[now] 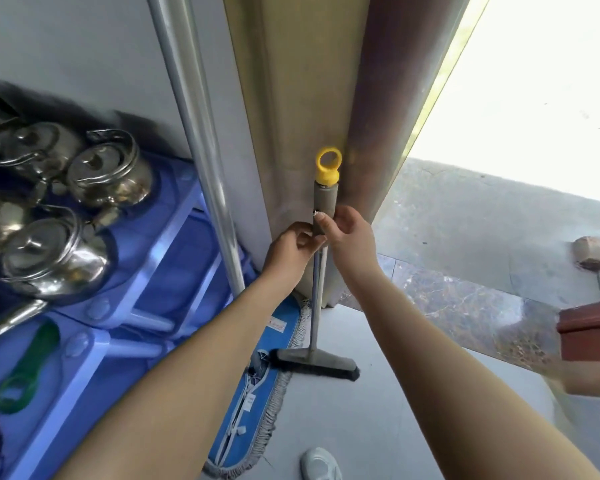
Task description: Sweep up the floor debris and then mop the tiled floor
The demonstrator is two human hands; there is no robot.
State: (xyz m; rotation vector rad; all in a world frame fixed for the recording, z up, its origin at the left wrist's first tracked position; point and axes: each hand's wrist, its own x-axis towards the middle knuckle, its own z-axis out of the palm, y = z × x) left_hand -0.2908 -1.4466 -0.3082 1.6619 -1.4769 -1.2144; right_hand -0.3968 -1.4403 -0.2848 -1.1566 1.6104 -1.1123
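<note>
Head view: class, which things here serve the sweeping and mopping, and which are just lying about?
For the job:
broom
blue flat mop
tiled floor

Lying about:
metal kettles
blue plastic stools
brick

The broom stands before the pillar — mop just left.

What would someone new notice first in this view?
The left hand and right hand grip the broom at centre, just under its yellow ring cap. Shiny kettles crowd the blue shelf at left, and a blue mop lies on the floor below.
</note>
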